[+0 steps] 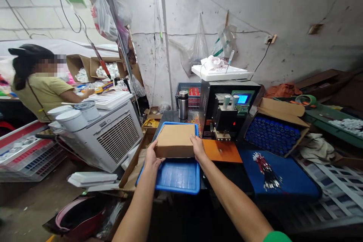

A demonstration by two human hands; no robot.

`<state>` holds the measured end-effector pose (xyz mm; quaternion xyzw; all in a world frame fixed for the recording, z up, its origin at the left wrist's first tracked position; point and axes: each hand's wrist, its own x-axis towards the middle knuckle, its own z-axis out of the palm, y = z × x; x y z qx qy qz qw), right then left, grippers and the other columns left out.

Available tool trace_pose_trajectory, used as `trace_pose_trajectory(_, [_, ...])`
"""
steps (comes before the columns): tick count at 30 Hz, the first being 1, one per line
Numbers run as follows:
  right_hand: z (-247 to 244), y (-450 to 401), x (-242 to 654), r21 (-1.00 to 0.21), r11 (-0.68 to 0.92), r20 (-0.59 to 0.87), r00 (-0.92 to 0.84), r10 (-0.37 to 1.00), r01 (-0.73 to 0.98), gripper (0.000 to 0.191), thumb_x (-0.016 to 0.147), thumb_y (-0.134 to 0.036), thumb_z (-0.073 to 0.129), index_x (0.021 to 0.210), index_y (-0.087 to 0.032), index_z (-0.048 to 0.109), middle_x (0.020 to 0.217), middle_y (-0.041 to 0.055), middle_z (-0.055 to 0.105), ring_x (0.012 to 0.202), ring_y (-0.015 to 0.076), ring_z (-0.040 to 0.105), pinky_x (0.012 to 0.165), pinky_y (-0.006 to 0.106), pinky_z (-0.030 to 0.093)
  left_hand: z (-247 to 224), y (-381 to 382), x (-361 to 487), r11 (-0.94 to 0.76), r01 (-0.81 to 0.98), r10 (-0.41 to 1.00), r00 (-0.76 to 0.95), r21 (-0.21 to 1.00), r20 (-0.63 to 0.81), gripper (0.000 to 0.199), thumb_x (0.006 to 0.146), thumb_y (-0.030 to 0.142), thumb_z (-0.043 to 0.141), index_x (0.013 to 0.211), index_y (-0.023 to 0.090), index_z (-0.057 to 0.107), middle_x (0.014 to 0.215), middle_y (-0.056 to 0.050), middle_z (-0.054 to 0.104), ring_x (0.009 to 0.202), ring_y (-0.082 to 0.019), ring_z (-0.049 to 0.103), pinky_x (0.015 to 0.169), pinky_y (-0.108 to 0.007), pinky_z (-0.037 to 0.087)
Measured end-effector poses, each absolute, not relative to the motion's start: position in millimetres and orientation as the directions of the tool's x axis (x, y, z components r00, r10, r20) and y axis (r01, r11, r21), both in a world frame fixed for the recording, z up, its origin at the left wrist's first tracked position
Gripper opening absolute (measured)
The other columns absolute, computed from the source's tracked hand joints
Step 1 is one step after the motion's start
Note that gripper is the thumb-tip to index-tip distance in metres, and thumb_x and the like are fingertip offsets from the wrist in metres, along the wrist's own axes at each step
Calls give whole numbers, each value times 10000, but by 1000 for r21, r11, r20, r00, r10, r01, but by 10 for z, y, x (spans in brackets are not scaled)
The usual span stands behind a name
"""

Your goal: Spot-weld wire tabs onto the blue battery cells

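Observation:
Between both hands is a brown cardboard box (176, 136), its flat top facing up. My left hand (153, 155) grips its left front corner, thumb along the side and fingers partly underneath. On the right side, my right hand (197, 147) presses with the thumb on top, its other fingers mostly hidden. Under and behind the box is a blue plastic tray (178, 176), whose front part shows bare; whether the box touches it I cannot tell. Just right of the box stands a black machine (227, 111) with a lit blue screen and an orange plate (222, 151) before it.
A steel flask (183, 106) stands behind the tray. Rightward are bundled red and black wires (266, 172) on a blue mat and a carton of blue cylinders (272, 134). An air cooler (116, 136) stands left. A co-worker (42, 83) works at the far left.

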<state>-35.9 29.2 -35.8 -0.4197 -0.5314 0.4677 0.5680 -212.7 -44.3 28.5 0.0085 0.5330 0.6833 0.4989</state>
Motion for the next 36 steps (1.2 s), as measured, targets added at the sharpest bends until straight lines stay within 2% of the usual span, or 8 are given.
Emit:
trace_pose_trajectory(7, [-63, 26, -156, -841, 457, 426, -168, 889, 288, 434, 870, -348, 484, 1225, -139, 621, 1268, 153, 631, 1271, 259, 524, 1105, 411, 376, 260, -595, -1939, 33, -582, 605, -636, 812, -480, 299, 719, 154, 691, 1015, 192, 665, 701, 2, 649, 566, -131, 599, 658, -350, 542])
trace_pose_trajectory(12, [30, -107, -94, -505, 603, 279, -544, 791, 618, 650, 769, -399, 701, 1335, -131, 528, 1385, 203, 536, 1380, 366, 379, 1152, 566, 234, 255, -727, -1841, 90, -532, 568, -667, 842, -482, 245, 748, 176, 713, 983, 232, 668, 792, 5, 662, 655, -136, 614, 721, -371, 510])
trace_pose_trajectory(16, [67, -291, -88, -370, 677, 266, -626, 733, 636, 878, 727, -508, 750, 1424, -82, 428, 1465, 237, 438, 1438, 420, 242, 1163, 623, 140, 377, -994, -1854, 111, -543, 627, -612, 832, -483, 114, 814, 189, 643, 921, 222, 667, 885, -12, 685, 818, -171, 645, 806, -402, 511])
trace_pose_trajectory(21, [340, -389, 133, -465, 746, 376, -656, 654, 477, 923, 752, -630, 685, 1451, -97, 405, 1471, 224, 435, 1400, 388, 340, 1161, 591, 228, 768, -1204, -1856, -176, -577, 777, -579, 797, -247, 95, 784, 165, 644, 874, 192, 642, 972, -48, 686, 1017, -202, 638, 910, -396, 528])
trace_pose_trajectory(24, [507, -228, 258, -549, 779, 500, -629, 596, 302, 856, 776, -558, 699, 1460, -139, 403, 1474, 183, 446, 1391, 328, 375, 1163, 504, 299, 1102, -1036, -1818, -354, -554, 800, -597, 754, -63, 77, 793, 202, 630, 868, 188, 642, 985, -69, 670, 1090, -231, 621, 966, -415, 521])
trace_pose_trajectory(29, [685, 242, 126, -619, 769, 697, -338, 632, 160, 407, 874, -303, 573, 1266, -195, 592, 1296, 124, 600, 1245, 256, 525, 1109, 443, 377, 1315, -581, -1783, -519, -456, 768, -620, 723, 160, 174, 807, 276, 623, 971, 217, 617, 1048, -72, 640, 1102, -229, 620, 954, -385, 529])
trace_pose_trajectory(34, [860, 538, -73, -659, 733, 719, -146, 679, 169, 228, 853, -256, 546, 1034, -179, 659, 1071, 115, 676, 1052, 251, 604, 977, 407, 460, 762, -462, -1697, -371, -42, 524, -834, 928, 171, 240, 803, 258, 631, 1028, 232, 552, 1005, -44, 580, 935, -178, 616, 837, -311, 523])
trace_pose_trajectory(36, [904, 594, -93, -667, 717, 707, -132, 694, 202, 223, 832, -235, 542, 1014, -173, 654, 1040, 111, 680, 1020, 250, 608, 949, 397, 468, 491, -464, -1628, -179, 265, 642, -698, 948, 317, 191, 797, 257, 658, 971, 227, 586, 989, -58, 603, 980, -213, 589, 899, -335, 485])
